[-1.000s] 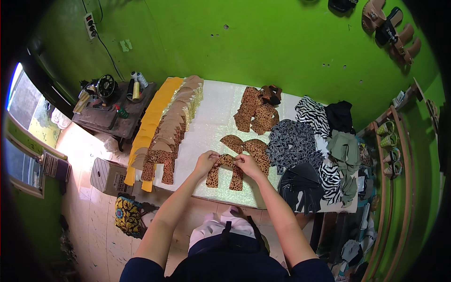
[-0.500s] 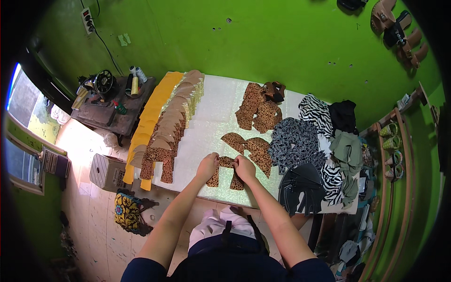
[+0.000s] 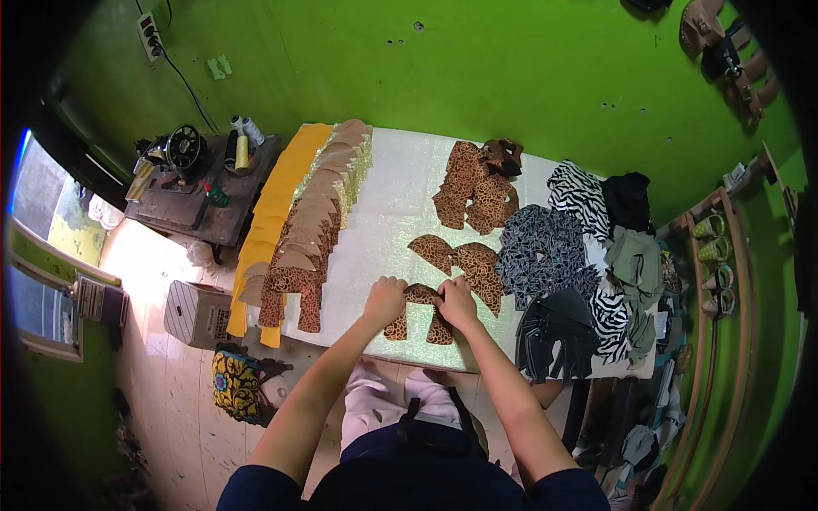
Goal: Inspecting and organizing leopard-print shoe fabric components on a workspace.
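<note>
A leopard-print, U-shaped cut piece of material (image 3: 440, 330) lies near the table's front edge, its two legs pointing toward me. My left hand (image 3: 386, 297) is closed on its upper left side, fingers pinched at the edge. On the opposite side my right hand (image 3: 457, 301) grips the upper right edge. Between the hands the curved top is slightly raised and shows a dark rim. The fingertips are partly hidden. Just beyond my right hand rest more leopard-print pieces (image 3: 479, 271), with another leopard-print pile (image 3: 464, 183) farther back.
Overlapping rows of tan, leopard and yellow pieces (image 3: 294, 230) line the left of the white table (image 3: 379, 183). A dark patterned pile (image 3: 541, 255), black pieces (image 3: 554, 328) and zebra-print material (image 3: 579, 196) occupy its right. A sewing machine (image 3: 185, 149) stands at far left, shoe racks (image 3: 716, 264) at right.
Both hands keep hold of the leopard-print piece. Its top edge now bows upward and looks darker between my fingers. The whole view has shifted slightly.
</note>
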### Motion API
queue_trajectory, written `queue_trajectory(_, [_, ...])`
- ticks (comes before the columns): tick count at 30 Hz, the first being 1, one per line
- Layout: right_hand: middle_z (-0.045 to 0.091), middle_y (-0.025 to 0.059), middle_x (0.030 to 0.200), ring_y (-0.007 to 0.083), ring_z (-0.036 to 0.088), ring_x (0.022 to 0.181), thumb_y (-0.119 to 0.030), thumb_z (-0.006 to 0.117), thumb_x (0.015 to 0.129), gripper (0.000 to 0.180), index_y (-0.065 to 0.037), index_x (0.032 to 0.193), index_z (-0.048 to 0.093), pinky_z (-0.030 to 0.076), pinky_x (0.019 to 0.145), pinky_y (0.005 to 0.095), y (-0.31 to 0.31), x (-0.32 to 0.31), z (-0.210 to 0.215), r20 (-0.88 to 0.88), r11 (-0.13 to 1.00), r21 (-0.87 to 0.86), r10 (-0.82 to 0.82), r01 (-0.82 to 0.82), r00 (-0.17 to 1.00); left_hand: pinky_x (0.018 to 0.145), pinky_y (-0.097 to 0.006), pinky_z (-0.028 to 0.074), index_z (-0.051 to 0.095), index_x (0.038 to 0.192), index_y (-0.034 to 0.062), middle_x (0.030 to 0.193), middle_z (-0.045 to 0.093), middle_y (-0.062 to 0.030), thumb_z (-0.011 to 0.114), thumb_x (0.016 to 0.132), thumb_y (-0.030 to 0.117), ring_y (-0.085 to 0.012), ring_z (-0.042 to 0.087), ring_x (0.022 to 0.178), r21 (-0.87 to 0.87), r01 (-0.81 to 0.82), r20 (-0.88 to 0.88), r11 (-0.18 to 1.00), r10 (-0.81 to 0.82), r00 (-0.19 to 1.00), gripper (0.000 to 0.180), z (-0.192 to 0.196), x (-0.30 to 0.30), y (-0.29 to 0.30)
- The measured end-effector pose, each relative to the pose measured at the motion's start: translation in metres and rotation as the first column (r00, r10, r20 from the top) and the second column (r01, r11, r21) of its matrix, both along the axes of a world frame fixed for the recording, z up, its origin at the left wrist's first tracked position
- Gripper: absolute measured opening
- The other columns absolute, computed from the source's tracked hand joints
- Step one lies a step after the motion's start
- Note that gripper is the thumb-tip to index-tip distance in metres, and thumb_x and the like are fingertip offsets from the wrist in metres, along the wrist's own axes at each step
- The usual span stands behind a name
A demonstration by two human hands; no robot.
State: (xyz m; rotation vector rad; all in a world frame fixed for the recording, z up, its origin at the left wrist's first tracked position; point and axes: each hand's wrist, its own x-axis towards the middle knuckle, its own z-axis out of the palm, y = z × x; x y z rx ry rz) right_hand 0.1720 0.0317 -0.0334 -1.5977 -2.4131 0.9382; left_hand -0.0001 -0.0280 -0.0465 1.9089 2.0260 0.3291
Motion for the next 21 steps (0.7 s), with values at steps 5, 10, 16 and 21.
queue_trajectory(5, [0.057, 0.0093, 0.069, 0.0255, 0.056, 0.064, -0.011, 0.064, 0.074, 0.016, -0.006, 0.082, 0.051, 0.044, 0.061, 0.0346, -0.002, -0.009, 0.003, -0.177, 0.991, -0.107, 0.062, -0.082, 0.982, 0.076, -0.04, 0.044, 0.056, 0.096, 0.0031, 0.087, 0.057, -0.0175, 0.052, 0.079, 0.013, -0.0318, 0.055, 0.084, 0.029, -0.032, 0.193, 0.999, 0.026, 0.981, 0.02, 0.009, -0.022, -0.017])
queue_trajectory(10, [0.056, 0.0064, 0.085, 0.0162, 0.054, 0.084, -0.008, 0.06, 0.079, 0.015, -0.003, 0.091, 0.051, 0.043, 0.076, 0.0283, -0.013, -0.061, -0.007, -0.532, 0.937, -0.341, -0.127, -0.075, 0.837, 0.061, -0.04, 0.046, 0.055, 0.097, 0.0016, 0.064, 0.057, -0.0205, 0.057, 0.082, 0.018, -0.0341, 0.059, 0.064, -0.011, -0.227, 0.488, 0.974, 0.203, 0.849, 0.023, 0.037, -0.091, -0.048])
queue_trajectory(16, [0.059, 0.011, 0.089, 0.021, 0.057, 0.087, -0.007, 0.058, 0.08, 0.022, -0.005, 0.101, 0.051, 0.044, 0.076, 0.0296, -0.072, -0.178, -0.007, -0.551, 0.956, -0.293, -0.145, -0.028, 0.822, 0.067, -0.037, 0.047, 0.055, 0.099, -0.0014, 0.083, 0.061, -0.0218, 0.062, 0.078, 0.017, -0.0336, 0.06, 0.075, -0.023, -0.341, 0.469, 0.94, 0.311, 0.827, 0.028, 0.03, -0.196, -0.102])
queue_trajectory(21, [0.059, 0.0138, 0.096, 0.0293, 0.058, 0.093, -0.001, 0.055, 0.079, 0.026, -0.007, 0.103, 0.051, 0.046, 0.079, 0.0362, -0.112, -0.231, -0.015, -0.552, 0.991, -0.129, -0.054, -0.022, 0.832, 0.075, -0.043, 0.047, 0.055, 0.102, 0.0004, 0.089, 0.061, -0.0235, 0.06, 0.079, 0.016, -0.038, 0.059, 0.085, -0.071, -0.343, 0.353, 0.937, 0.346, 0.87, 0.028, 0.017, -0.245, -0.132])
